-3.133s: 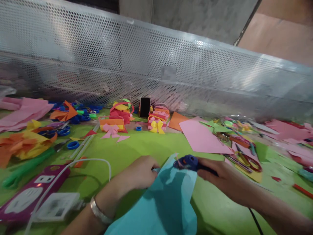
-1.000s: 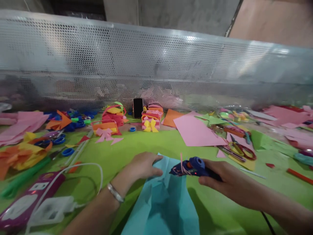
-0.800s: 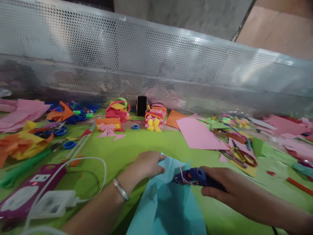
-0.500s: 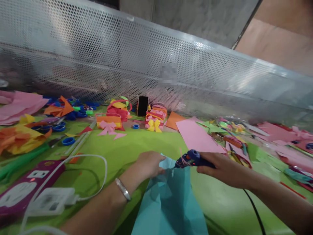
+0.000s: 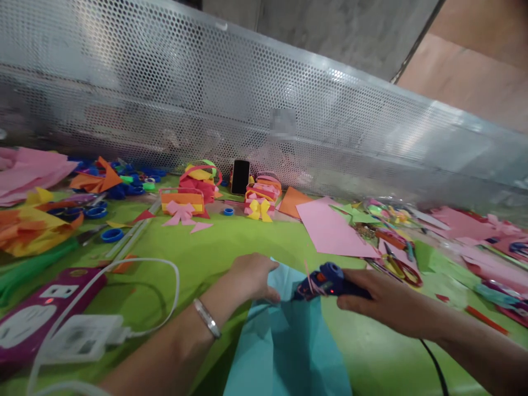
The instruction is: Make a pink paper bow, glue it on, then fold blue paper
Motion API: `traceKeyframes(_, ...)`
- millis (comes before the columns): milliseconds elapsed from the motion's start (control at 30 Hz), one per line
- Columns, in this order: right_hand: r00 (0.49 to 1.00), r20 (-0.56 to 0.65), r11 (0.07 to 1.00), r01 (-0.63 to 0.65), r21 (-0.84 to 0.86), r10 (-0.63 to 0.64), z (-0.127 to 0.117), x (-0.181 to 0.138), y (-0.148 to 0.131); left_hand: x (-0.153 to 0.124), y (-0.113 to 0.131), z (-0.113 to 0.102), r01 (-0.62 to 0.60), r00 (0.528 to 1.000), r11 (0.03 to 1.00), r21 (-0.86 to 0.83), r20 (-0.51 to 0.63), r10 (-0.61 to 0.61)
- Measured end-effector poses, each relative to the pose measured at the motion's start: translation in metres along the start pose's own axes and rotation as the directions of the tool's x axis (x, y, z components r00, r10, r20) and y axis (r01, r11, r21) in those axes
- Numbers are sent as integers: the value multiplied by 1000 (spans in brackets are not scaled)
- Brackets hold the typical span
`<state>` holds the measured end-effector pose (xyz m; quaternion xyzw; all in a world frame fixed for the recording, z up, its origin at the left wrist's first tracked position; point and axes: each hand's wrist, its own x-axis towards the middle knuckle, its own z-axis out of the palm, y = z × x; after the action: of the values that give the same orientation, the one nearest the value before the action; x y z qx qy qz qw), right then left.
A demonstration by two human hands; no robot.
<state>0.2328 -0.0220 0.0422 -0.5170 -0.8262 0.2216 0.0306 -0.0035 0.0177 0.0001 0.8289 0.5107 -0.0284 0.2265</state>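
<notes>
A folded sheet of light-blue paper (image 5: pixel 289 335) stretches from the bottom of the view to the middle of the table, its surface creased. My left hand (image 5: pixel 254 278), with a silver bangle at the wrist, grips the paper's far left edge; the thumb lies on top and some fingers are hidden. In my right hand (image 5: pixel 367 294) is a dark-blue hot glue gun (image 5: pixel 332 279) with a small red light lit. Its nozzle points left and down at the paper near my left thumb; whether the tip touches cannot be made out.
A purple power strip (image 5: pixel 74 280) with a white adapter (image 5: pixel 84 335) and cable lies at left. Small paper bags with bows (image 5: pixel 181 206), a phone (image 5: pixel 240 177) and pink paper (image 5: pixel 334 228) stand or lie farther back. Scissors (image 5: pixel 402 269) rest at right; a perforated metal panel (image 5: pixel 231 99) closes the back.
The glue gun and my right hand have shifted slightly down and to the right over the paper. My left hand keeps its grip in nearly the same place.
</notes>
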Motion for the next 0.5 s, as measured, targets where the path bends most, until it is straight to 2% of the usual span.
traceKeyframes(167, 983, -81, 986, -164, -14, 162, 0, 18, 14, -1, 1, -1, -14, 1000, 1000, -6, 4, 14)
traceKeyframes(333, 994, -33, 994, -105, 1, 105, 2, 16, 10, 0, 0, -1, -24, 1000, 1000, -17, 4, 24)
traceKeyframes(500, 983, -63, 985, -172, 11, 172, 1, 15, 9, -1, 0, 0, -13, 1000, 999, -39, 7, 14)
